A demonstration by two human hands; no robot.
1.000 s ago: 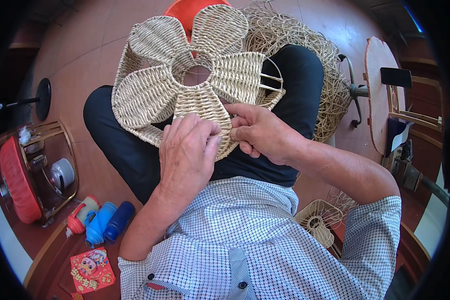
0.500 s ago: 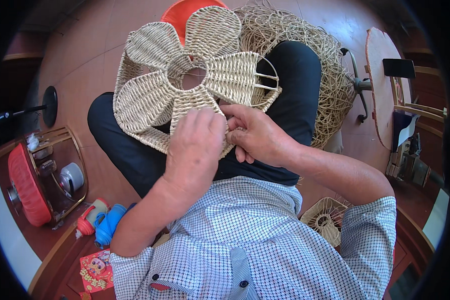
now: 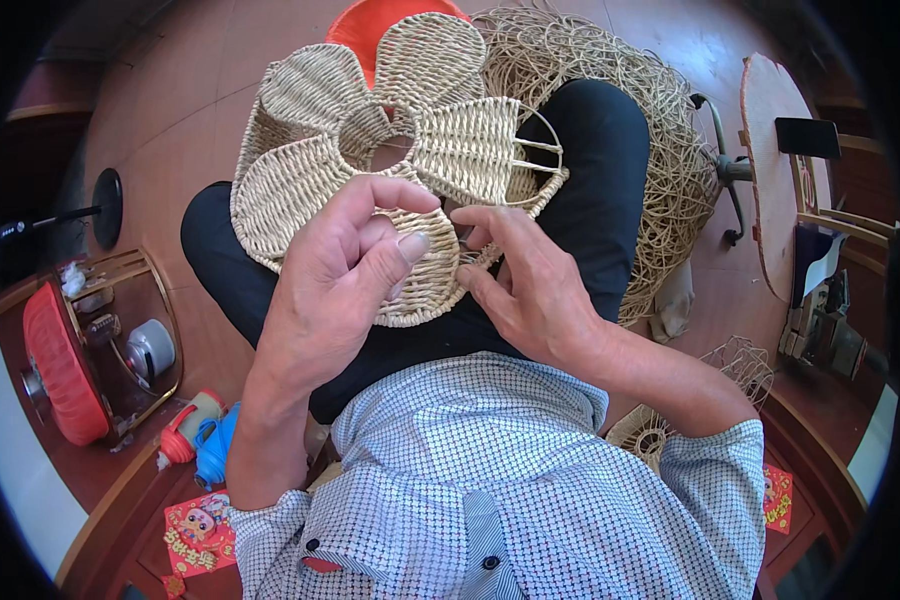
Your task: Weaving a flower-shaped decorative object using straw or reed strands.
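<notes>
On my lap rests a woven flower-shaped piece [image 3: 290,195] of pale twisted cord, with petals around a round central hole. The petal at the right shows bare frame rods beyond its weave. My left hand [image 3: 335,275] is raised over the front petal, with its fingers curled and the thumb against them; whatever they may hold is too small or hidden. My right hand [image 3: 540,285] grips the right edge of that front petal between thumb and fingers, and its fingertips are partly hidden.
A large heap of loose cord [image 3: 670,190] lies beyond my right knee. An orange-red round object [image 3: 355,35] is behind the flower piece. At the left are a rack [image 3: 120,345] and a blue bottle [image 3: 215,450]. A smaller woven piece [image 3: 635,435] lies by my right elbow.
My left hand has moved left and turned, lifting off the front petal's edge and uncovering its weave. My right hand stays at the petal's right edge, slightly shifted.
</notes>
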